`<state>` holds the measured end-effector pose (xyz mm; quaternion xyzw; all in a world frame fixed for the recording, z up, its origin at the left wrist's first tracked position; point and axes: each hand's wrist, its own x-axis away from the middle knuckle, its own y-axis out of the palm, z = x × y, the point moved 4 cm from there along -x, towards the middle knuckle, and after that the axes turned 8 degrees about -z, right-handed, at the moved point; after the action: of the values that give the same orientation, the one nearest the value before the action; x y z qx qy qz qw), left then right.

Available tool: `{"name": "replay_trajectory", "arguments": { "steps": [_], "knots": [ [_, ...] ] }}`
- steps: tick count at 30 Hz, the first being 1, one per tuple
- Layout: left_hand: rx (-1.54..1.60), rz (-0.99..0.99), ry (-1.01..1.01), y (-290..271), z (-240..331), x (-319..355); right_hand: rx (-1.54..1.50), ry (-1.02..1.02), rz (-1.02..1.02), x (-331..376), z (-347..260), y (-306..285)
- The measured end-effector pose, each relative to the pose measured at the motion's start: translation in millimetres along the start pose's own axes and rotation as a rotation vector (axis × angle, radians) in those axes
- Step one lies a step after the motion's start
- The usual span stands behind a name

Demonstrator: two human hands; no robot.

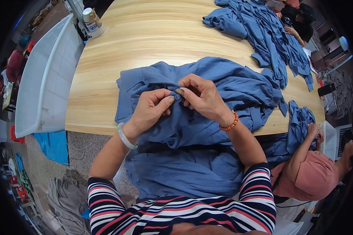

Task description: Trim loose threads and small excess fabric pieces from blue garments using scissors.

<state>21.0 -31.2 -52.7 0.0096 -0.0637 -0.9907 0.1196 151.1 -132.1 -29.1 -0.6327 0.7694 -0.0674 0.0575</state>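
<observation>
A blue button-up garment [231, 86] lies rumpled over the table's near edge and hangs down onto my lap. My left hand [151, 107] pinches its front edge between thumb and fingers. Close beside it, my right hand [204, 98] pinches the same edge from the other side. Between the two thumbs sits a small dark button [177, 96] on the cloth. Further down the hanging part, more buttons [137, 181] show near my lap. The fingertips under the fold are partly hidden by cloth.
The wooden table [153, 35] carries a pile of blue garments [259, 35] at the far right, by a person in black. A spray can [91, 21] stands far left, beside a white bin [47, 74]. At right, a co-worker in pink [313, 172] handles blue cloth.
</observation>
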Motion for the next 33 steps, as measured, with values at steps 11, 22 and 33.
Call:
{"name": "replay_trajectory", "arguments": {
  "steps": [11,22,33],
  "knots": [
    [-0.060,0.118,0.049,4,1,-4,-0.008,-0.162,0.015,6,3,-1],
    [-0.709,0.354,0.400,8,19,0,0.580,-0.582,0.251,17,-13,5],
    [-0.153,-0.031,0.171,-7,21,-5,0.565,-0.617,0.251,21,-17,9]
  ]
}}
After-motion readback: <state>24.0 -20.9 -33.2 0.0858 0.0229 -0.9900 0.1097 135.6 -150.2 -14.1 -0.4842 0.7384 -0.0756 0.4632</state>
